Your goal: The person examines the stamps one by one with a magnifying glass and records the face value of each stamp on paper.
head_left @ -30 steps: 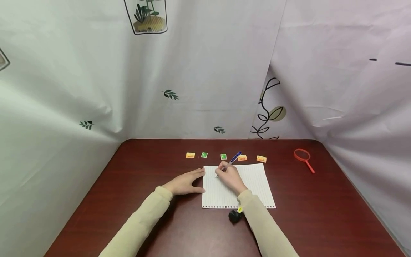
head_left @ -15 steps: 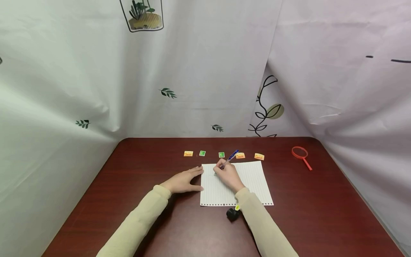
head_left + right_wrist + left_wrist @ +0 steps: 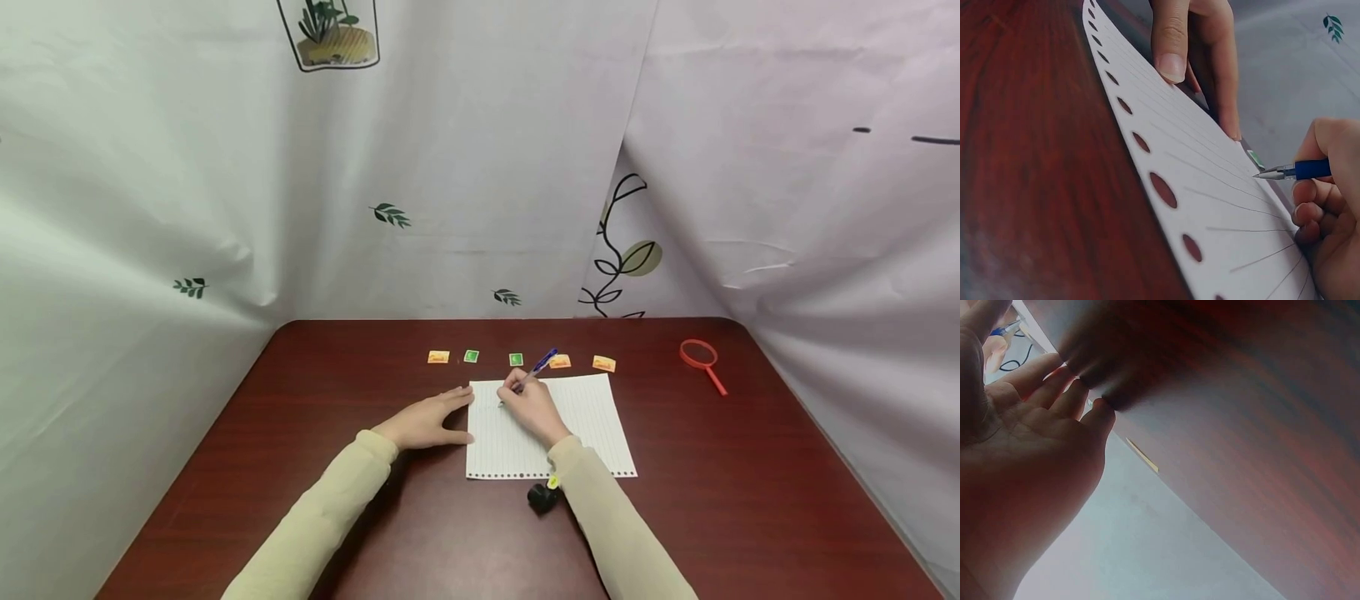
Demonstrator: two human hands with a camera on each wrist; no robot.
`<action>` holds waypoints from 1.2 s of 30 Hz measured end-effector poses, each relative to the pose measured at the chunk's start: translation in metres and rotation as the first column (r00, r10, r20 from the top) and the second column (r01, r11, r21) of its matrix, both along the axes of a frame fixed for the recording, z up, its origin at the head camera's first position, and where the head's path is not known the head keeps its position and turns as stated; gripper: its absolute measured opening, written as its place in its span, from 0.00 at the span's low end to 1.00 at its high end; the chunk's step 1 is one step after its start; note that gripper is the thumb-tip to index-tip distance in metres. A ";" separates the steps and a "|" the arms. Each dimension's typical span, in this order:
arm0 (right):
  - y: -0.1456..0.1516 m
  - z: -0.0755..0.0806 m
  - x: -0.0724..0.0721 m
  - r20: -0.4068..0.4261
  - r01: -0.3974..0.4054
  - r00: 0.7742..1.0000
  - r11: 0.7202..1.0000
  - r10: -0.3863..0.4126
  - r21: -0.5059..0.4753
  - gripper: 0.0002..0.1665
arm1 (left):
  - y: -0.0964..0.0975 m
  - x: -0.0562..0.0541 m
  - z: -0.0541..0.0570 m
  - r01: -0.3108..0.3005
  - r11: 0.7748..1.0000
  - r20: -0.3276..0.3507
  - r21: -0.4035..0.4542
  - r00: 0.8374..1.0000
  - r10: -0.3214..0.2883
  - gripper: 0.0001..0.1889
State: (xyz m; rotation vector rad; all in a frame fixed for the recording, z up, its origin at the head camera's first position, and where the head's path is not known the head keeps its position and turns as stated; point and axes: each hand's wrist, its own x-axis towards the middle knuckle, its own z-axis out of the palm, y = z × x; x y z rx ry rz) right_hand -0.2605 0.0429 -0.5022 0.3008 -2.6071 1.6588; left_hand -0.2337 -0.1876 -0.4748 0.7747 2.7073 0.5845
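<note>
A lined sheet of paper [image 3: 585, 417] with punched holes along its near edge lies on the dark red table. My right hand [image 3: 534, 410] pinches a blue pen [image 3: 545, 360] over the sheet's upper left part. In the right wrist view the tip of the pen [image 3: 1291, 170] is at the paper's surface; I make out no writing there. At the sheet's left edge my left hand [image 3: 423, 422] rests with fingers and thumb extended, fingertips touching the paper. The left wrist view shows the palm of the left hand [image 3: 1035, 425], its fingers reaching to the table.
Behind the paper lies a row of small stamp-like pieces, orange [image 3: 438, 357] and green [image 3: 516, 359]. A red magnifying glass [image 3: 699, 353] lies at the far right. The black wrist camera [image 3: 542, 498] sits under the right forearm. White printed curtains [image 3: 465, 150] surround the table [image 3: 750, 500].
The head view has shifted slightly, so everything sits a little higher and further left. Both hands keep their places, the right with the pen and the left at the paper's edge.
</note>
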 end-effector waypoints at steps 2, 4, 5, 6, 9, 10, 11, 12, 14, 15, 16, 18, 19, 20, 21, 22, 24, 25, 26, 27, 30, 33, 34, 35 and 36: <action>0.001 -0.001 -0.001 0.016 0.018 1.000 0.999 -0.017 -0.036 0.05 | 0.000 0.000 0.000 -0.002 1.000 -0.005 0.003 1.000 0.002 0.43; 0.002 -0.001 -0.002 0.032 0.037 0.999 0.995 -0.035 -0.089 0.05 | 0.000 0.000 -0.001 -0.003 1.000 -0.012 0.010 1.000 0.004 0.43; 0.003 -0.001 -0.002 0.041 0.047 0.998 0.992 -0.043 -0.120 0.06 | 0.000 0.000 -0.001 -0.003 1.000 -0.014 0.010 1.000 0.003 0.43; 0.003 -0.001 -0.002 0.050 0.056 0.998 0.987 -0.049 -0.148 0.06 | 0.001 0.000 -0.002 -0.001 1.000 -0.015 0.009 1.000 0.001 0.43; 0.004 0.000 -0.002 0.065 0.063 0.997 0.976 -0.051 -0.206 0.06 | 0.000 0.000 -0.001 0.002 1.000 -0.016 0.008 1.000 -0.001 0.43; 0.004 0.000 -0.002 0.068 0.065 0.996 0.975 -0.051 -0.212 0.06 | 0.000 0.000 -0.001 0.003 1.000 -0.014 0.007 1.000 -0.003 0.43; 0.004 0.000 -0.003 0.067 0.062 0.997 0.974 -0.049 -0.216 0.06 | 0.000 0.000 0.000 0.004 1.000 -0.013 0.005 1.000 -0.004 0.43; 0.005 0.001 -0.002 0.066 0.058 0.997 0.974 -0.045 -0.219 0.06 | 0.000 0.000 0.000 0.005 1.000 -0.012 0.005 1.000 -0.005 0.43; 0.005 0.001 -0.003 0.066 0.049 0.997 0.972 -0.035 -0.228 0.06 | 0.000 0.000 0.001 0.006 1.000 -0.012 0.012 1.000 -0.006 0.43; 0.006 0.002 -0.003 0.067 0.044 0.997 0.972 -0.029 -0.231 0.06 | 0.000 0.000 0.001 0.005 1.000 -0.012 0.014 1.000 -0.005 0.43; 0.006 0.002 -0.003 0.070 0.040 0.997 0.972 -0.025 -0.232 0.06 | 0.000 0.000 0.001 0.005 1.000 -0.009 0.012 1.000 -0.005 0.43; 0.008 0.003 -0.002 0.079 0.033 0.997 0.971 -0.014 -0.235 0.06 | 0.000 0.000 0.001 0.004 1.000 -0.006 0.012 1.000 -0.004 0.43; 0.009 0.003 -0.002 0.084 0.031 0.996 0.972 -0.012 -0.233 0.06 | 0.000 0.000 0.001 0.002 1.000 -0.004 0.013 1.000 -0.002 0.43; 0.010 0.003 -0.002 0.091 0.033 0.996 0.972 -0.012 -0.231 0.06 | 0.000 0.001 0.001 0.001 1.000 -0.002 0.009 1.000 -0.001 0.43; 0.011 0.003 -0.003 0.097 0.035 0.995 0.973 -0.013 -0.229 0.06 | 0.000 0.001 0.001 0.000 1.000 0.000 0.007 1.000 0.000 0.43; 0.013 0.003 -0.003 0.102 0.039 0.995 0.973 -0.016 -0.227 0.07 | 0.000 0.001 0.000 0.000 1.000 0.000 0.006 1.000 0.000 0.43; 0.017 0.004 -0.003 0.106 0.045 0.994 0.973 -0.021 -0.225 0.07 | 0.001 0.001 0.000 -0.001 1.000 -0.001 0.008 1.000 0.001 0.43; 0.020 0.004 -0.004 0.104 0.045 0.994 0.972 -0.021 -0.231 0.07 | 0.001 0.001 0.000 -0.002 1.000 -0.002 0.008 1.000 0.002 0.43; 0.023 0.005 -0.004 0.101 0.042 0.995 0.971 -0.019 -0.234 0.08 | 0.001 0.001 0.000 -0.003 1.000 -0.003 0.004 1.000 0.003 0.43; 0.027 0.006 -0.005 0.091 0.032 0.996 0.970 -0.010 -0.239 0.08 | 0.002 0.002 0.001 -0.004 1.000 -0.003 0.004 1.000 0.004 0.43; 0.042 0.010 -0.007 0.068 -0.012 0.997 0.966 0.031 -0.257 0.12 | 0.002 0.003 0.002 -0.006 1.000 -0.002 0.006 1.000 0.006 0.43; 0.060 0.017 -0.007 0.037 -0.054 0.997 0.968 0.065 -0.245 0.16 | 0.001 0.003 0.000 -0.003 1.000 -0.004 0.008 1.000 0.004 0.43; 0.065 0.019 -0.007 0.024 -0.058 0.998 0.971 0.066 -0.234 0.17 | 0.000 0.002 -0.001 -0.004 1.000 -0.006 0.007 1.000 0.004 0.43; 0.071 0.022 -0.006 0.015 -0.058 0.998 0.975 0.063 -0.217 0.18 | 0.000 0.002 -0.001 -0.005 1.000 -0.007 0.004 1.000 0.005 0.43; 0.076 0.024 -0.006 -0.004 -0.062 0.998 0.977 0.063 -0.205 0.18 | 0.000 0.002 -0.001 -0.007 1.000 -0.010 0.000 1.000 0.007 0.43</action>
